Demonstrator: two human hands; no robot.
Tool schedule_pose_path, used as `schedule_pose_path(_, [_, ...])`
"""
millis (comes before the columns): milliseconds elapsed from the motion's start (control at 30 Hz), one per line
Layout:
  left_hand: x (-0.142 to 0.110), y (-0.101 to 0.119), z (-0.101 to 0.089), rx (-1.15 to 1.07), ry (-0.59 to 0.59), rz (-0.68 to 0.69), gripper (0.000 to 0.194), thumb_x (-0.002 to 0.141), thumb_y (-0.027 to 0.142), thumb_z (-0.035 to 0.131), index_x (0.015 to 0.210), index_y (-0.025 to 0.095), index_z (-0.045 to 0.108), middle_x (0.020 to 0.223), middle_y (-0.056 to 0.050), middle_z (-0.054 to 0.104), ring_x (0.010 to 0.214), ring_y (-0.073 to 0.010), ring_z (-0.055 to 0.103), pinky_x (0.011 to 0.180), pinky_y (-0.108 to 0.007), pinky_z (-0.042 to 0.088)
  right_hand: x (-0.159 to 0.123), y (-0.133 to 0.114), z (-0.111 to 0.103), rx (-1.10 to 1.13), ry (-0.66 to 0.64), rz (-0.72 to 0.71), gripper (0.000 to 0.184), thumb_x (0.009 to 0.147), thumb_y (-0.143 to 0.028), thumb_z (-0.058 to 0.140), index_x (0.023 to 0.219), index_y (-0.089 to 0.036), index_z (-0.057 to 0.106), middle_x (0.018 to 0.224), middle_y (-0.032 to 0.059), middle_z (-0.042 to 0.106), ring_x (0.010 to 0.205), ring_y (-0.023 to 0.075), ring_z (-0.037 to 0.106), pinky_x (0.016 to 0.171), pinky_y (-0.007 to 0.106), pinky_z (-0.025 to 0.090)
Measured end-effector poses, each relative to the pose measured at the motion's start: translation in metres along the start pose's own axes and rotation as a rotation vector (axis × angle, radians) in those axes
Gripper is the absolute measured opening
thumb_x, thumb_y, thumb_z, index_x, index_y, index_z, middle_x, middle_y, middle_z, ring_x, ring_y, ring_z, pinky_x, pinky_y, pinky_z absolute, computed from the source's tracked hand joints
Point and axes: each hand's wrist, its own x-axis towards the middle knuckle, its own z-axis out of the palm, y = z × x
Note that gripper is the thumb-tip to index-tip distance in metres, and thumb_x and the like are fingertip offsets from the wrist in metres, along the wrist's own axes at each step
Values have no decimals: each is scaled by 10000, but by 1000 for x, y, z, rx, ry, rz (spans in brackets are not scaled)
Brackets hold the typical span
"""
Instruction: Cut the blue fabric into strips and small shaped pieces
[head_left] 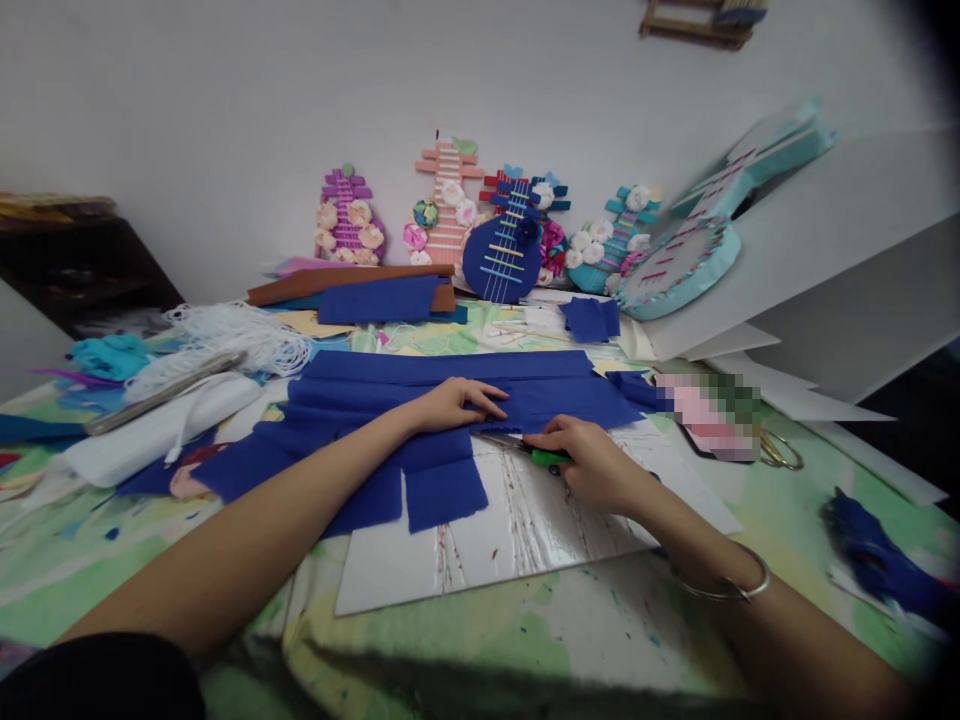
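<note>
My left hand (457, 402) lies palm down on a wide deep-blue sheet (360, 400), its fingers stretched out. The sheet looks like crepe paper or cloth and has several folds. Close by, my right hand (589, 460) grips scissors (546, 457) with green and dark handles. Their blades point left, toward the sheet's edge below my left fingers. A squarish blue flap (446, 490) hangs toward me, with a slit along its left side. Under it is a white board (525, 540) with brownish streaks. Whether the blades touch the sheet I cannot tell.
Decorated lute-shaped pieces, one dark blue (501, 262), lean against the wall. White cord (225, 340) and a white roll (161, 430) lie left. To the right are a blurred-out phone-like object (712, 415), gold-handled scissors (781, 450), a blue bundle (874, 545) and large white boards (817, 250).
</note>
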Motion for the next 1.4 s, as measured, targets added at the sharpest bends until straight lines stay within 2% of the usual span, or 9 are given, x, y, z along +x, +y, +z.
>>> schedule_pose_path(333, [0, 0, 0, -2, 1, -3, 290, 756, 103, 545, 986, 219, 679, 1219, -54, 564, 1129, -173, 510, 976, -288, 351, -7, -6, -12, 42, 29, 39, 679, 537, 55, 399, 1097, -238, 648, 969, 62, 626, 888, 203, 561, 787, 277, 410])
schedule_pose_path(700, [-1, -8, -1, -5, 90, 9, 347, 768, 257, 586, 1110, 204, 608, 1250, -92, 533, 1162, -205, 478, 998, -363, 331, -22, 40, -42, 174, -182, 88, 534, 588, -31, 519, 1058, -238, 666, 948, 27, 685, 840, 186, 608, 705, 233, 449])
schedule_pose_path(800, [-1, -10, 0, 38, 126, -17, 415, 775, 298, 578, 1180, 211, 551, 1261, -86, 522, 1176, -200, 458, 1015, -370, 306, -22, 52, -47, 190, -37, 113, 418, 661, -103, 524, 1040, -201, 670, 891, 35, 692, 796, 181, 613, 702, 247, 460])
schedule_pose_path(933, [2, -7, -1, 172, 127, -53, 464, 769, 305, 574, 1215, 196, 515, 1224, -92, 540, 1124, -200, 488, 979, -343, 335, -17, 90, -53, -73, 412, 308, 357, 706, -95, 482, 1001, -148, 675, 1022, 86, 653, 926, 220, 578, 813, 295, 424])
schedule_pose_path(1000, [5, -4, -3, 257, 100, -97, 479, 740, 320, 602, 1195, 189, 536, 1138, -93, 583, 1032, -200, 534, 915, -318, 377, -15, 111, -51, -256, 472, 440, 422, 667, -67, 510, 1059, -146, 645, 1112, 117, 611, 1027, 254, 522, 880, 331, 376])
schedule_pose_path(1067, [9, -2, -6, 294, 75, -169, 470, 701, 339, 635, 1140, 182, 582, 1035, -84, 615, 915, -188, 565, 826, -283, 413, -11, 126, -44, -276, 491, 483, 456, 647, -88, 560, 1095, -152, 619, 1186, 140, 565, 1109, 299, 451, 910, 403, 334])
schedule_pose_path(1167, [14, 0, -12, 261, 75, -300, 457, 637, 351, 678, 1053, 165, 635, 944, -75, 638, 809, -171, 573, 720, -242, 428, -5, 138, -33, -264, 509, 486, 327, 653, -135, 573, 962, -178, 668, 1157, 119, 587, 1129, 329, 416, 908, 488, 293])
schedule_pose_path(1300, [18, 1, -18, 198, 81, -396, 369, 616, 294, 672, 950, 139, 670, 788, -44, 654, 693, -146, 570, 621, -213, 413, -1, 148, -31, -181, 600, 485, 223, 686, -135, 504, 781, -171, 703, 989, 98, 660, 1065, 312, 481, 883, 446, 328])
schedule_pose_path(1400, [17, 1, -23, 159, 61, -400, 277, 624, 238, 635, 873, 128, 685, 664, -18, 636, 602, -125, 551, 571, -207, 392, -2, 158, -41, -75, 722, 503, 275, 719, -183, 475, 874, -131, 696, 935, 118, 672, 966, 285, 556, 834, 381, 394])
